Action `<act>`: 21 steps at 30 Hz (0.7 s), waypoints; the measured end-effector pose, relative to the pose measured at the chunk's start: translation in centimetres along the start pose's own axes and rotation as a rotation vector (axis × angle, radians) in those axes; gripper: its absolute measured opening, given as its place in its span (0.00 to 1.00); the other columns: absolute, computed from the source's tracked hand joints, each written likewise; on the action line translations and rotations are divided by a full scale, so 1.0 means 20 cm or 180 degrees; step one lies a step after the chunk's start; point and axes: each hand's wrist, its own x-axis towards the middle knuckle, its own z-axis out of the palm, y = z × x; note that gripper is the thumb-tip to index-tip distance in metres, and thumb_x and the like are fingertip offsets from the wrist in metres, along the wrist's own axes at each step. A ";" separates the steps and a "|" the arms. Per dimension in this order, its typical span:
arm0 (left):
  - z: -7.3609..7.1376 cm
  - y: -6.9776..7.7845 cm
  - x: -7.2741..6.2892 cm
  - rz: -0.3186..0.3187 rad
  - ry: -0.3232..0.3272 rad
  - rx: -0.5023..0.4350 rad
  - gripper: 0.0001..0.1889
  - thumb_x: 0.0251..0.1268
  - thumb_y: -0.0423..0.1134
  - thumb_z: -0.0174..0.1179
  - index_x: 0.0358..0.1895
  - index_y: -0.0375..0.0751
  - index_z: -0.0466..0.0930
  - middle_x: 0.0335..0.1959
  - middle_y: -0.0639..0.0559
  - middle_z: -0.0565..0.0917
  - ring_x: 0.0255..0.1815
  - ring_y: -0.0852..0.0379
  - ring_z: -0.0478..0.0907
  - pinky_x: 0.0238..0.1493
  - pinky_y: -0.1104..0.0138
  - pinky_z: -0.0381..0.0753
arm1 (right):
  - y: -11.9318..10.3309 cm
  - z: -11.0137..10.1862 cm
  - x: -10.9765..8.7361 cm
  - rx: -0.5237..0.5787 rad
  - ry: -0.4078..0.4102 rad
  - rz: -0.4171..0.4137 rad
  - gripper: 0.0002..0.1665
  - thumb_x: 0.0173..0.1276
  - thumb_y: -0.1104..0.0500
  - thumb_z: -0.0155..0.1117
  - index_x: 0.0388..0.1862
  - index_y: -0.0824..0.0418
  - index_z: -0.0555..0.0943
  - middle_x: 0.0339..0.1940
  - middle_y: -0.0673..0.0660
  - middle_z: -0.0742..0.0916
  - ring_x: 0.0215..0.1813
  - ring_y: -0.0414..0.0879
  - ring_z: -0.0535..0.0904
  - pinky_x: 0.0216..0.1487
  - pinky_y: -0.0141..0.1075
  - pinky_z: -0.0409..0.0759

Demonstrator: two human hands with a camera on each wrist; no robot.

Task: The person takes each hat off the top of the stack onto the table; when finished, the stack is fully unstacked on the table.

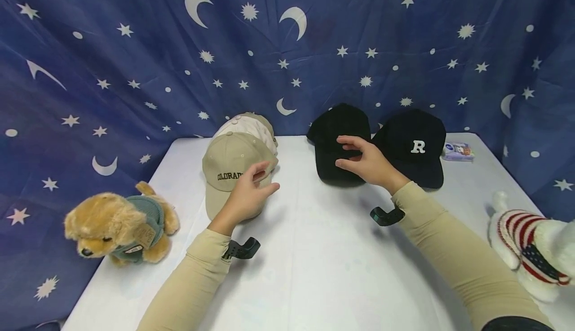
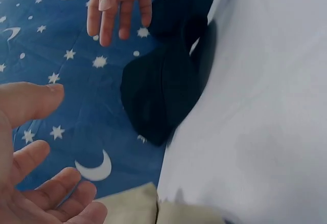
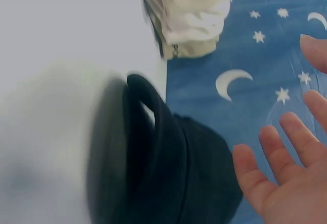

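Note:
My left hand [image 1: 248, 194] hovers by a beige cap [image 1: 235, 154] with dark lettering, covering part of the word on its front. Behind that cap sits a pale pinkish cap [image 1: 244, 125], with another beige cap [image 1: 262, 120] behind it. In front of a plain black cap [image 1: 334, 146] my right hand [image 1: 369, 164] is raised with loosely bent fingers, holding nothing. To its right stands a dark cap [image 1: 418, 126] bearing a white letter R. The left wrist view shows the left hand's fingers [image 2: 56, 185] spread and apart from any cap.
A plush dog [image 1: 112, 221] in a green top sits at the table's left edge. At the right edge is a white plush toy [image 1: 516, 236] in striped clothing. A small purple pack [image 1: 458, 152] lies beside the dark cap. A starry blue cloth [image 1: 314, 81] hangs behind the white table [image 1: 314, 271].

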 end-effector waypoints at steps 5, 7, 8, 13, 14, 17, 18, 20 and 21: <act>-0.08 -0.04 -0.04 -0.0001 0.0100 0.0070 0.33 0.65 0.35 0.67 0.71 0.32 0.66 0.70 0.39 0.69 0.71 0.43 0.65 0.70 0.53 0.65 | -0.03 0.10 0.03 0.0104 -0.0062 -0.0034 0.35 0.68 0.62 0.70 0.71 0.67 0.69 0.71 0.62 0.73 0.68 0.57 0.69 0.64 0.54 0.70; -0.12 -0.05 -0.05 -0.0065 0.0131 0.0085 0.33 0.65 0.35 0.67 0.71 0.33 0.65 0.70 0.40 0.68 0.72 0.44 0.64 0.70 0.54 0.66 | -0.03 0.14 0.04 0.0123 -0.0072 -0.0050 0.35 0.67 0.62 0.70 0.71 0.67 0.70 0.71 0.62 0.73 0.67 0.58 0.69 0.64 0.55 0.70; -0.13 -0.05 -0.06 -0.0096 0.0147 0.0074 0.33 0.65 0.35 0.67 0.71 0.33 0.65 0.71 0.40 0.68 0.72 0.44 0.64 0.70 0.54 0.66 | -0.04 0.15 0.05 0.0127 -0.0078 -0.0050 0.35 0.67 0.62 0.71 0.70 0.67 0.70 0.70 0.62 0.74 0.67 0.57 0.70 0.64 0.55 0.71; -0.20 -0.08 -0.10 -0.0238 0.0268 0.0065 0.33 0.65 0.35 0.67 0.71 0.33 0.64 0.70 0.40 0.68 0.71 0.44 0.64 0.69 0.55 0.67 | -0.04 0.23 0.07 0.0133 -0.0102 -0.0065 0.35 0.65 0.62 0.72 0.70 0.67 0.71 0.68 0.62 0.76 0.66 0.57 0.71 0.64 0.56 0.71; -0.22 -0.09 -0.10 -0.0236 0.0310 0.0064 0.33 0.66 0.34 0.67 0.71 0.32 0.64 0.70 0.39 0.68 0.71 0.43 0.64 0.69 0.54 0.67 | -0.04 0.24 0.08 0.0146 -0.0109 -0.0070 0.36 0.65 0.62 0.73 0.69 0.67 0.71 0.68 0.62 0.76 0.66 0.57 0.71 0.64 0.56 0.71; -0.27 -0.12 -0.12 -0.0227 0.0480 0.0085 0.32 0.67 0.34 0.66 0.70 0.30 0.64 0.69 0.37 0.69 0.70 0.42 0.65 0.69 0.53 0.67 | -0.05 0.29 0.09 0.0166 -0.0148 -0.0072 0.35 0.65 0.61 0.73 0.69 0.66 0.72 0.68 0.62 0.76 0.67 0.58 0.71 0.64 0.56 0.71; -0.29 -0.13 -0.13 -0.0220 0.0546 0.0090 0.31 0.67 0.33 0.65 0.70 0.30 0.64 0.68 0.36 0.69 0.70 0.42 0.65 0.68 0.52 0.67 | -0.05 0.30 0.10 0.0162 -0.0161 -0.0066 0.35 0.65 0.61 0.73 0.69 0.65 0.72 0.68 0.61 0.76 0.67 0.57 0.71 0.64 0.56 0.71; -0.33 -0.15 -0.14 -0.0223 0.0664 0.0110 0.31 0.68 0.33 0.64 0.70 0.29 0.64 0.67 0.35 0.69 0.69 0.41 0.65 0.68 0.51 0.66 | -0.06 0.34 0.11 0.0180 -0.0180 -0.0041 0.35 0.64 0.60 0.73 0.69 0.64 0.72 0.68 0.60 0.76 0.67 0.57 0.71 0.64 0.55 0.71; -0.34 -0.16 -0.15 -0.0244 0.0718 0.0127 0.31 0.68 0.33 0.64 0.70 0.29 0.63 0.67 0.35 0.69 0.69 0.42 0.65 0.68 0.51 0.66 | -0.06 0.35 0.11 0.0189 -0.0192 -0.0028 0.35 0.64 0.60 0.73 0.69 0.64 0.72 0.68 0.60 0.76 0.67 0.57 0.72 0.64 0.55 0.72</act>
